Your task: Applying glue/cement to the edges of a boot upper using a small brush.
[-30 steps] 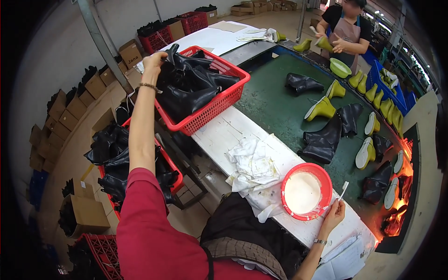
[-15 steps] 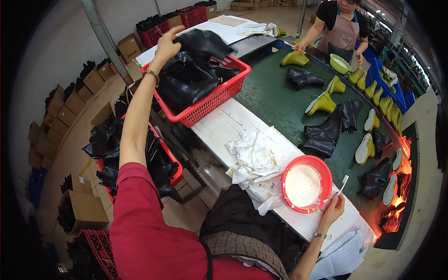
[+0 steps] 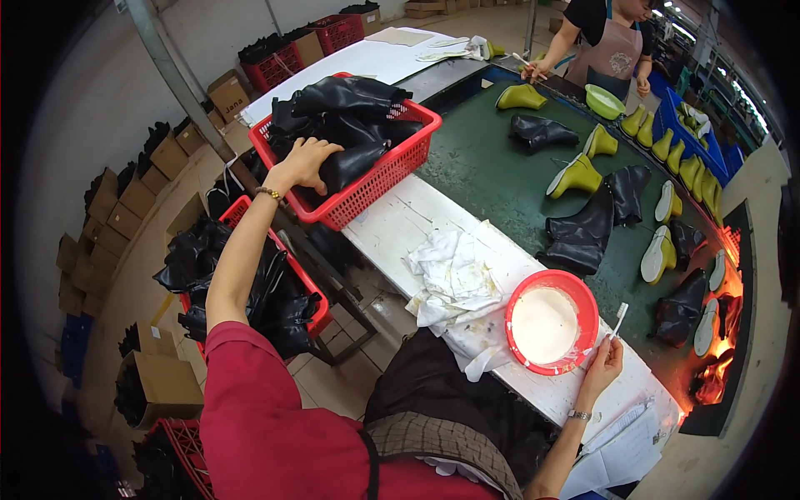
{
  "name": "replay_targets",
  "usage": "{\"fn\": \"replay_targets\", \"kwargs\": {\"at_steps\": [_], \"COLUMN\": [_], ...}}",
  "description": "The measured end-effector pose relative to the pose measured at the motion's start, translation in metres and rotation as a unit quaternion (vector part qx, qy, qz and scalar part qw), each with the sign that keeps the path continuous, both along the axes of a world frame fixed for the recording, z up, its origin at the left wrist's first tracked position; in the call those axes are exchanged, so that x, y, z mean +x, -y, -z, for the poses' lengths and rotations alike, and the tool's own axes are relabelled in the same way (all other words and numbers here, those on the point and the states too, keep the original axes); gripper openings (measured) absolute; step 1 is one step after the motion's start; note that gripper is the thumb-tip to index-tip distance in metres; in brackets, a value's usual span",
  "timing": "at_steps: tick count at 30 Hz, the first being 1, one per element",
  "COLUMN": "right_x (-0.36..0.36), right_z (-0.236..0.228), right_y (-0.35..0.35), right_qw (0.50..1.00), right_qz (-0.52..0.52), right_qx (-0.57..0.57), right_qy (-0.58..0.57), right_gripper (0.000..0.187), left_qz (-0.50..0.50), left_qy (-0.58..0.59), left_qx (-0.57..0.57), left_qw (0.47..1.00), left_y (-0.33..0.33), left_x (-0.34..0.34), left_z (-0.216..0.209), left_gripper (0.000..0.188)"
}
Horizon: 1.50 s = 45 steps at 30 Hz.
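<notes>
My left hand (image 3: 308, 164) lies over the black boot uppers (image 3: 354, 160) piled in a red plastic basket (image 3: 367, 193). Its fingers are spread, and they touch a boot at the basket's near-left side; the fingertips are partly lost among the dark leather. My right hand (image 3: 602, 368) is closed around the handle of a small white brush (image 3: 620, 317) shaped like a toothbrush, bristles up. Beside that hand stands a red bowl (image 3: 590, 310) holding a creamy white liquid (image 3: 543, 325). A stained white cloth (image 3: 454, 271) lies crumpled left of the bowl.
Black boots (image 3: 581, 236) and yellow-green soles (image 3: 575, 176) lie on a green conveyor belt (image 3: 475, 150), which runs to a glowing heater (image 3: 715, 375). Across it a co-worker (image 3: 612, 50) holds a brush near a green bowl (image 3: 604, 102). Another red basket (image 3: 310, 287) of uppers stands lower left.
My left hand has let go of a black boot upper, now on top of the pile, and come down nearer me. The boots nearest the heater have shifted slightly right. My right hand keeps the brush.
</notes>
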State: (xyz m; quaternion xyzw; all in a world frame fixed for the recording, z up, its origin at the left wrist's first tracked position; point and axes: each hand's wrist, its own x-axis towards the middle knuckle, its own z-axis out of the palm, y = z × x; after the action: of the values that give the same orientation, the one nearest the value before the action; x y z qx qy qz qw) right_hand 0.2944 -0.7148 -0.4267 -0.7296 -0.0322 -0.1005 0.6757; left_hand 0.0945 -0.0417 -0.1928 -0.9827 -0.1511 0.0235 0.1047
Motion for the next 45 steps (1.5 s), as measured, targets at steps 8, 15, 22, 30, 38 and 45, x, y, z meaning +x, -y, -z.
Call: {"fn": "replay_targets", "kwargs": {"at_steps": [8,15,22,30,38,45], "right_x": [-0.003,-0.005,-0.004,-0.006,-0.007,-0.002], "right_z": [-0.003,-0.007,-0.002,-0.006,-0.013,-0.004], "right_y": [-0.001,0.0,-0.001,0.004,-0.001,-0.011], "right_qw": [1.0,1.0,1.0,0.999,1.0,1.0], "right_qz": [-0.001,0.006,-0.009,-0.002,0.01,-0.001], "right_qx": [0.017,-0.013,0.001,0.026,0.009,0.016], "right_qy": [0.009,0.001,-0.008,-0.026,-0.019,-0.023], "right_gripper": [0.018,0.018,0.016,0.016,0.016,0.017], "left_qz": [-0.088,-0.168,-0.152,-0.135,-0.186,-0.101], "left_qy": [0.383,0.298,0.301,0.387,0.452,0.417], "left_qx": [-0.015,-0.081,-0.104,-0.154,-0.078,-0.045], "left_qw": [0.919,0.936,0.936,0.899,0.869,0.902], "left_y": [-0.036,-0.068,-0.106,-0.098,-0.181,-0.23], "left_x": [0.007,0.007,0.002,0.016,0.0,-0.035], "left_z": [-0.012,-0.003,-0.008,0.004,-0.018,0.002], "left_gripper": [0.035,0.038,0.029,0.019,0.045,0.059]}}
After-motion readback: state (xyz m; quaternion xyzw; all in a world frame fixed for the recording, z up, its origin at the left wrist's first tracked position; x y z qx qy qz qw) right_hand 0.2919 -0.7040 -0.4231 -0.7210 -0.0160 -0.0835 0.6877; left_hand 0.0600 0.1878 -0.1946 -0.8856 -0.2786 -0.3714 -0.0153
